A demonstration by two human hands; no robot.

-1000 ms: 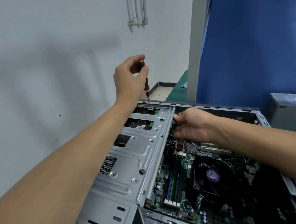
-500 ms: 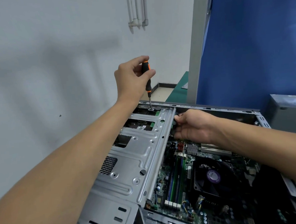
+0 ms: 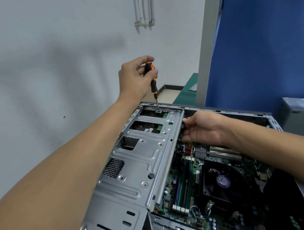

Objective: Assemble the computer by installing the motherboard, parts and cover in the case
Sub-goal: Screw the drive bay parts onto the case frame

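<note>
We note the left hand [image 3: 136,76] clasping the screwdriver [image 3: 152,81] by its orange-black handle. Its long axis is near upright, and the tip sits on the screw [image 3: 158,111] at the drive cage [image 3: 145,156] far edge, directly below the hand. The right hand [image 3: 203,127] curls round the cage's right rail, just right of the screw, over the motherboard [image 3: 187,183]. We judge driving needs pressure straight down the shaft.

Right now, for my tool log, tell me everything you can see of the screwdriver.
The screwdriver has a black handle with orange inlays, seemingly plastic, and a thin metal shaft. It stands nearly upright, tip down on a screw at the far edge of the grey metal drive cage. The left hand grips the handle's upper part, fingers and thumb curled round it.
</note>
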